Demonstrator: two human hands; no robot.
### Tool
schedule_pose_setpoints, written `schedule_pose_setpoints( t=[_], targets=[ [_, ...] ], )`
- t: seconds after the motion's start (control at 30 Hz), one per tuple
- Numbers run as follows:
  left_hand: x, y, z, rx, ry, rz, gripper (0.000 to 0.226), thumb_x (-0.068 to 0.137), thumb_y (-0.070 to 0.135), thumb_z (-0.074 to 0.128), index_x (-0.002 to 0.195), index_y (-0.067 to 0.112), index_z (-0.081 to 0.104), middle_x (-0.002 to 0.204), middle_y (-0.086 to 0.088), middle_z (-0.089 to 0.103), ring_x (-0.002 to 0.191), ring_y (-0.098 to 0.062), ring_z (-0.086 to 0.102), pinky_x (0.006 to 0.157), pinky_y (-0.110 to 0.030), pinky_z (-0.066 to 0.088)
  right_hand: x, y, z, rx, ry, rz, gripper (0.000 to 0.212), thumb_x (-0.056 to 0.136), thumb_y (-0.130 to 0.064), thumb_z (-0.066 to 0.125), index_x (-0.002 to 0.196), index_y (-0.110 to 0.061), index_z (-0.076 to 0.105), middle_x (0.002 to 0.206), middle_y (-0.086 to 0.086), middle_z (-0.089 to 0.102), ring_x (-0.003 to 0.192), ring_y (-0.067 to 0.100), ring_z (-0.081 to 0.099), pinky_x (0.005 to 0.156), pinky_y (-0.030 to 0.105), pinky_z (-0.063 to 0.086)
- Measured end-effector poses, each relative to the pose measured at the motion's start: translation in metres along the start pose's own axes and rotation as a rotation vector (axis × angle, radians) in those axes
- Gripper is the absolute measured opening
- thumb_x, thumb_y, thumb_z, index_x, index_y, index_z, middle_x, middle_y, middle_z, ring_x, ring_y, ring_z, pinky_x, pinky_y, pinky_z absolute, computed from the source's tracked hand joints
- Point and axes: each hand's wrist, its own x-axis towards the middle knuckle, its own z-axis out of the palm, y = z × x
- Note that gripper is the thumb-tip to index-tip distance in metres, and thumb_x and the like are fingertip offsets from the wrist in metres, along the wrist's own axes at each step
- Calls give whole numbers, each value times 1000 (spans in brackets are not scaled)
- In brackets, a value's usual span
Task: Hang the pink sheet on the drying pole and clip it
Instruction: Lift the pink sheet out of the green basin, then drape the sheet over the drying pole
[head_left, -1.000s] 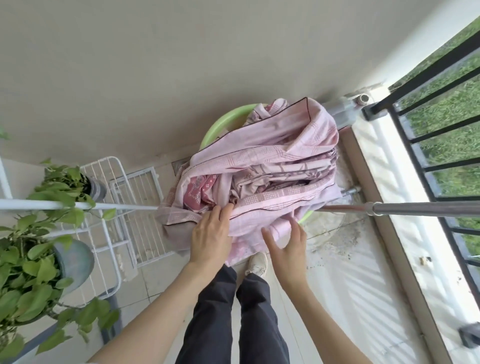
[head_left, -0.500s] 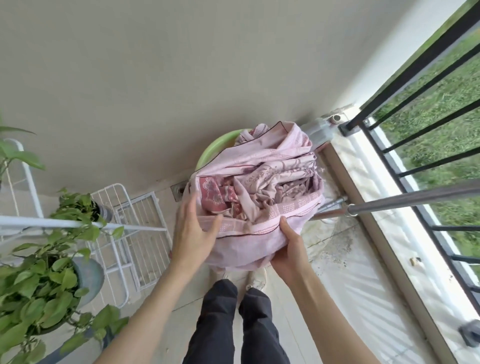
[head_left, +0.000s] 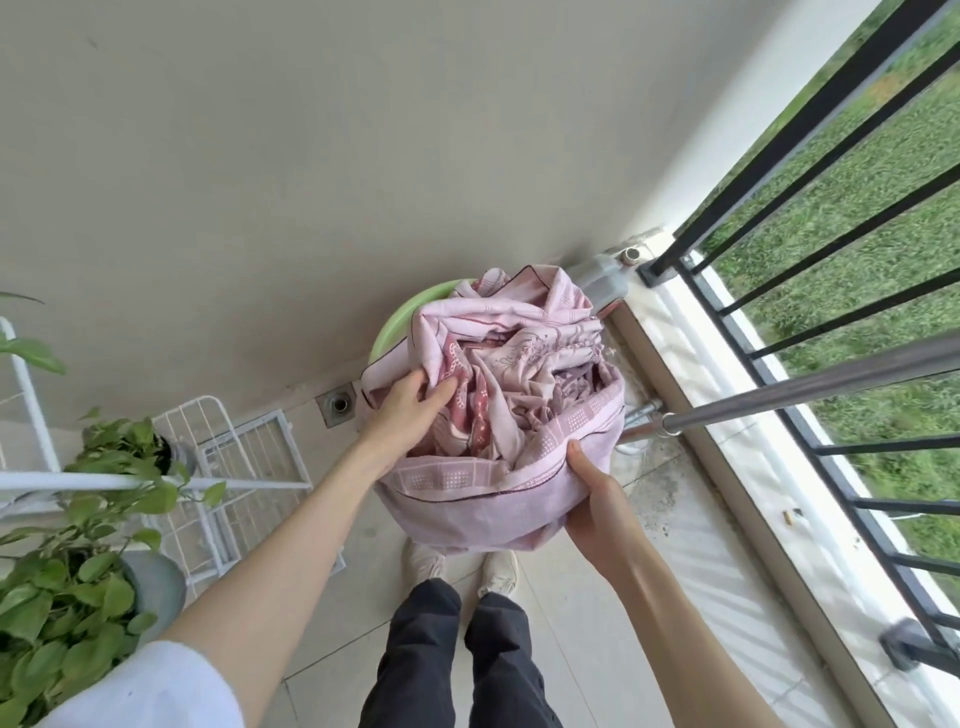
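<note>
The pink sheet (head_left: 511, 410) is held as a crumpled bundle between both hands, in front of the body and above the floor. The left hand (head_left: 410, 402) is laid on the upper left side of the bundle, its fingers (head_left: 441, 387) extended, close together and pressed into the folds; whether cloth is pinched beneath them cannot be told. The right hand (head_left: 597, 499) is cupped under the lower right edge of the bundle, with its thumb (head_left: 579, 452) pressed on top of the hem; its other fingers are hidden below the cloth, so their spread cannot be told.

Beyond the fingertips of the left hand, a green basin (head_left: 410, 317) is partly covered by the sheet. To the right of the right thumb, the grey drying pole (head_left: 810, 387) is seen, running out toward the black railing (head_left: 810, 171); its ringed end lies just beside the bundle, and whether the sheet touches it cannot be told. No part of the sheet is draped over the pole.

To the left of the left forearm, a white wire rack (head_left: 234, 457) and a white bar (head_left: 104, 480) are seen, with leafy potted plants (head_left: 57, 587) nearer the body. Below the bundle, dark trousers (head_left: 457, 660) and pale shoes (head_left: 498, 571) are visible on the tiled floor (head_left: 597, 649).
</note>
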Motion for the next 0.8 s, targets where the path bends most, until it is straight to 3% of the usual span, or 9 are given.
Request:
schedule_pose_setpoints(
  t=[0.17,0.27,0.33,0.43,0.53,0.63,0.73,0.8],
  targets=[
    [-11,42,5,72,-134,192,35,91,41,51,119,22,53,119,4,61,112,-11,54,102,-36,40,-10,-28,14,-54,45,-136,25,89,-24,56,110,-11,63,104,8,71,99,22,66,92,38,48],
    [-20,76,6,127,-274,227,41,91,46,47,130,34,44,133,12,49,121,-6,45,105,-30,33,-24,-56,28,-21,27,-221,30,90,-22,55,117,-9,60,111,10,69,105,23,64,94,37,48],
    [-26,101,3,176,-330,253,43,92,43,48,133,33,42,135,15,44,124,-3,40,104,-26,30,-38,-76,38,-116,28,-298,30,90,-23,55,115,-8,62,106,10,70,100,22,66,84,33,52],
    [-36,138,-8,237,-317,296,42,89,44,51,129,36,44,135,8,46,124,-9,42,107,-33,33,-64,-107,58,-223,10,-421,25,91,-26,52,106,-11,65,98,8,72,90,18,69,70,26,53],
    [-56,175,-25,168,-339,330,48,83,50,53,129,47,39,138,11,45,126,-10,43,109,-40,33,-91,-137,76,-245,-52,-527,30,91,-29,51,109,-9,65,99,8,72,94,20,68,70,25,53],
    [-80,204,-40,51,-401,421,50,84,40,58,131,45,41,138,11,46,126,-8,44,110,-39,31,-122,-157,89,-219,-118,-620,31,91,-30,52,110,-9,64,100,8,72,93,19,69,67,23,54],
    [-108,230,-50,9,-407,536,49,91,26,54,133,44,38,136,15,49,122,-1,47,107,-31,34,-153,-177,99,-222,-194,-703,29,90,-29,55,111,-10,64,102,10,71,94,23,68,73,29,56],
    [-120,247,-54,1,-378,597,50,90,29,52,134,46,37,139,15,45,126,-3,44,109,-34,32,-172,-191,107,-238,-233,-738,27,90,-24,56,110,-7,63,99,12,72,94,27,68,78,34,56]
  ],
)
